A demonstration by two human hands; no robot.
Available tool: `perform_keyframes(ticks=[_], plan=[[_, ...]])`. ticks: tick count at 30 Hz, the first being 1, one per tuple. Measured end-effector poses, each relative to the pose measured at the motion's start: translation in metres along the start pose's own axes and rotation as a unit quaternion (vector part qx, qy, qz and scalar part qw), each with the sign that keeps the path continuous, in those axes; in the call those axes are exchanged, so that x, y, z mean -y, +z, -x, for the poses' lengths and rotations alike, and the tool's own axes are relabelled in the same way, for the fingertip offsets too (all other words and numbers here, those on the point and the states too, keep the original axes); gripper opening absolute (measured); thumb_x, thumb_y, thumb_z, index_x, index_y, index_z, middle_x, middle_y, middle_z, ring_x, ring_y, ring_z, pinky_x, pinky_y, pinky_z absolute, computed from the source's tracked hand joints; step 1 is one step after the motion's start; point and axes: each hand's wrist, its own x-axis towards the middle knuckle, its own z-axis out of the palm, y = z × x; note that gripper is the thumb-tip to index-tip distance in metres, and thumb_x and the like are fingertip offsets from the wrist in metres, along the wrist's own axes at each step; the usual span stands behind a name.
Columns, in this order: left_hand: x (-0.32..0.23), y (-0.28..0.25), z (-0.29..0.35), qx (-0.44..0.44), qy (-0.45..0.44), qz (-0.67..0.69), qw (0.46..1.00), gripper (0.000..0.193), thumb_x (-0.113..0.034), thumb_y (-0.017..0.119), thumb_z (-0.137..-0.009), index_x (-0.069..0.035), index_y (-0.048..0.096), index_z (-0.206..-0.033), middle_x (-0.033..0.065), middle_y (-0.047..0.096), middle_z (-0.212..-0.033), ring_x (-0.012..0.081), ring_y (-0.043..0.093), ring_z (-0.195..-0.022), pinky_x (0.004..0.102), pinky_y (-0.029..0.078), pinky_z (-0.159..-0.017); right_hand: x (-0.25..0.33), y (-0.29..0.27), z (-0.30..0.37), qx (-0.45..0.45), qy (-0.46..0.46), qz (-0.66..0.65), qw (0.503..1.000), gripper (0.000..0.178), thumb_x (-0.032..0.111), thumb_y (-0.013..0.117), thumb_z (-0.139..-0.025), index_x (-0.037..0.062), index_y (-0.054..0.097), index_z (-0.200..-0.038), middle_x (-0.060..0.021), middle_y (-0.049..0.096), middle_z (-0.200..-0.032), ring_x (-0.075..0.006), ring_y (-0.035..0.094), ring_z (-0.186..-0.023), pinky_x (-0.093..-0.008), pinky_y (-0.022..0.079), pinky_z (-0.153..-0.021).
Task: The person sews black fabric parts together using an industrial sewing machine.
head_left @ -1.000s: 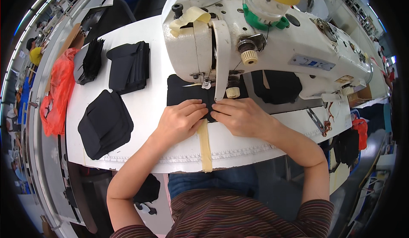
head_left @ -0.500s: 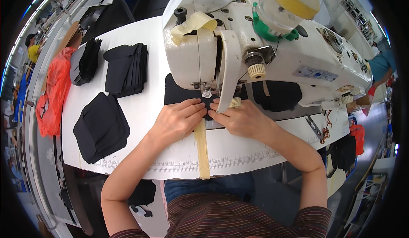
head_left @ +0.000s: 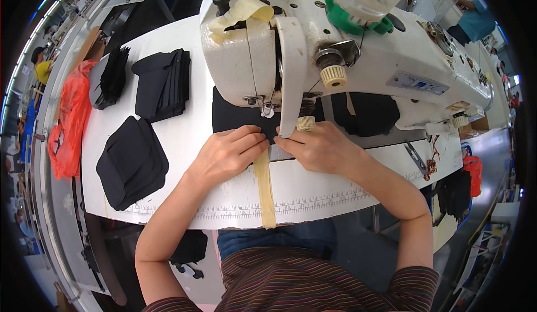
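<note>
A piece of black fabric (head_left: 238, 116) lies under the presser foot (head_left: 267, 111) of a white sewing machine (head_left: 235, 69). My left hand (head_left: 234, 151) grips its near edge, fingers bent and pressed together just in front of the foot. On the right, my right hand (head_left: 319, 149) pinches the same edge, its fingertips a short way from the left ones. The fingertips partly cover the cloth there. A yellow tape strip (head_left: 265, 194) runs from beneath my left fingers toward the table's near edge.
Stacks of black fabric pieces (head_left: 133, 164) (head_left: 162, 85) (head_left: 110, 80) lie on the white table's left side, beside a red plastic bag (head_left: 72, 119). More black fabric (head_left: 366, 113) rests beneath the machine arm. Thread snips (head_left: 415, 158) lie at the right. A printed ruler scale (head_left: 324, 201) follows the near edge.
The view has shifted slightly, so the machine sits higher and further left in the picture. Both hands keep hold of the fabric at nearly the same place. A person at far right has moved.
</note>
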Motion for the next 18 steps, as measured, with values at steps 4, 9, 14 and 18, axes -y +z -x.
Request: perform_keyframes(ticks=[4, 9, 14, 18], plan=[[0.000, -0.001, 0.002, 0.002, -0.006, -0.002, 1.000, 0.027, -0.001, 0.072, -0.066, -0.002, 0.072, -0.093, 0.0068, 0.071, -0.093, 0.0231, 0.069, -0.093, 0.0310, 0.058, -0.069, 0.000, -0.002, -0.001, 0.017, 0.002, 0.001, 1.000, 0.027, 0.004, 0.066, -0.071, 0.0019, 0.070, -0.097, -0.0049, 0.066, -0.093, -0.0169, 0.064, -0.094, -0.0271, 0.057, -0.059], [0.005, -0.003, 0.008, -0.002, -0.001, 0.015, 1.000, 0.031, -0.001, 0.073, -0.065, -0.003, 0.073, -0.095, 0.0059, 0.071, -0.096, 0.0208, 0.069, -0.092, 0.0308, 0.058, -0.066, 0.000, 0.000, -0.003, -0.007, -0.019, 0.020, 1.000, 0.026, 0.008, 0.066, -0.074, 0.0069, 0.071, -0.099, -0.0033, 0.066, -0.092, -0.0167, 0.064, -0.090, -0.0269, 0.057, -0.062], [0.012, -0.002, 0.006, -0.010, -0.022, 0.016, 1.000, 0.031, -0.001, 0.072, -0.065, -0.005, 0.073, -0.096, 0.0047, 0.071, -0.096, 0.0209, 0.069, -0.089, 0.0309, 0.057, -0.063, -0.002, -0.001, -0.004, 0.013, 0.000, 0.065, 0.998, 0.025, 0.013, 0.067, -0.078, 0.0180, 0.074, -0.102, -0.0019, 0.070, -0.105, -0.0173, 0.068, -0.096, -0.0299, 0.057, -0.071], [0.014, 0.001, 0.005, 0.001, -0.051, 0.010, 0.999, 0.030, -0.001, 0.070, -0.068, -0.004, 0.073, -0.098, 0.0068, 0.071, -0.102, 0.0221, 0.067, -0.102, 0.0312, 0.059, -0.075, -0.004, -0.006, -0.011, 0.043, 0.025, 0.092, 0.995, 0.027, 0.012, 0.064, -0.078, 0.0150, 0.072, -0.104, -0.0022, 0.067, -0.094, -0.0170, 0.065, -0.087, -0.0315, 0.053, -0.069]])
